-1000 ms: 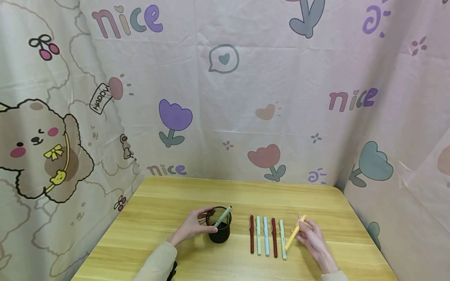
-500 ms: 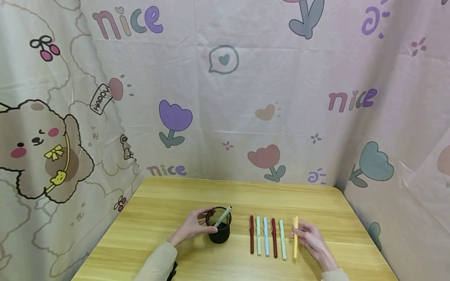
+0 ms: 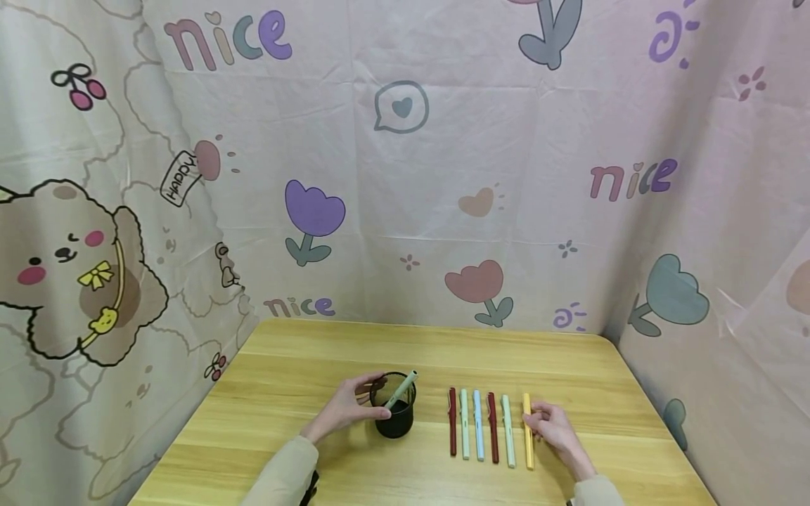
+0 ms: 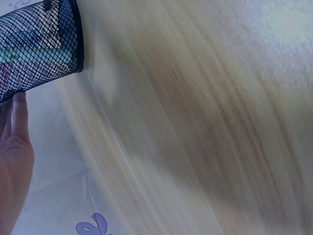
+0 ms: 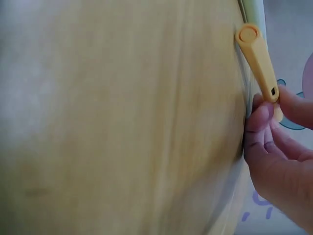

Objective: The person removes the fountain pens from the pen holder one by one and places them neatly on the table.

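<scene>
My left hand grips a black mesh pen holder, thumb on its near side and fingers round the back. A pale green pen leans inside it, its end above the rim. In the left wrist view the fingers touch the mesh wall. On the right, my right hand pinches a yellow pen between thumb and fingers, at the right end of a row of pens. The right wrist view shows the yellow pen's round end close beside a pale green pen.
Left of the yellow pen lie a pale green pen, a dark red pen, a light blue pen, another pale green pen and another dark red pen. A printed curtain hangs behind the wooden table.
The yellow pen was tilted over the row's right end; my right hand has turned it straight and brought it down alongside the other pens. The left hand and pen holder have stayed put.
</scene>
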### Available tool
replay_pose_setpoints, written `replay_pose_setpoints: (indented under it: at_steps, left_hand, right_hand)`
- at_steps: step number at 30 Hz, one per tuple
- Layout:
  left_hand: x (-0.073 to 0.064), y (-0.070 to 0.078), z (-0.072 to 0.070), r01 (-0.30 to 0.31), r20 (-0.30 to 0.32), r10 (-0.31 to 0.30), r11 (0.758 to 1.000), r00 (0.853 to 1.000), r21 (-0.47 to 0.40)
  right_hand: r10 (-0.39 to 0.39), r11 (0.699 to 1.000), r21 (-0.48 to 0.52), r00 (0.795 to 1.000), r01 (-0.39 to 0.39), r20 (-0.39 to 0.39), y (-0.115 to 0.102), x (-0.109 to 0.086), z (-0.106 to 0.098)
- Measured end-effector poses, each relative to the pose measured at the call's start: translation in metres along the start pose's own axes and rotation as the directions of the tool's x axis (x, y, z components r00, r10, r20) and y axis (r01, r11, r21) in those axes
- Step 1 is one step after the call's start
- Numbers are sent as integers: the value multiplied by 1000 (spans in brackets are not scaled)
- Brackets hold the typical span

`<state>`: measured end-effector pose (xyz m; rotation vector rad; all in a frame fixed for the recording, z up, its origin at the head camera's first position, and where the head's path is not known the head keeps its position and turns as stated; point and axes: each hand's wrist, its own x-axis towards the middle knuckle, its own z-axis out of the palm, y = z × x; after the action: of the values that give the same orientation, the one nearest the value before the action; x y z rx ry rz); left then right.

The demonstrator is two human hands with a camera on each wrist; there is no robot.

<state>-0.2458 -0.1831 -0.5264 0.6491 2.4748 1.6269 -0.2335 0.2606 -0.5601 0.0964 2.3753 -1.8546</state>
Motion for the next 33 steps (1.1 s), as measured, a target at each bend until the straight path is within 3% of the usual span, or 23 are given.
replay_pose_setpoints:
  at_steps: [12, 33]
  left_hand:
    - [1, 0, 0, -1, -6, 1, 1000, 1000, 6]
    - [1, 0, 0, 18, -8, -18, 1000, 1000, 10]
  right_hand:
    - [4, 992, -127, 995, -17, -97, 0, -1, 5]
    - [3, 993, -116, 995, -15, -95, -2, -2, 7]
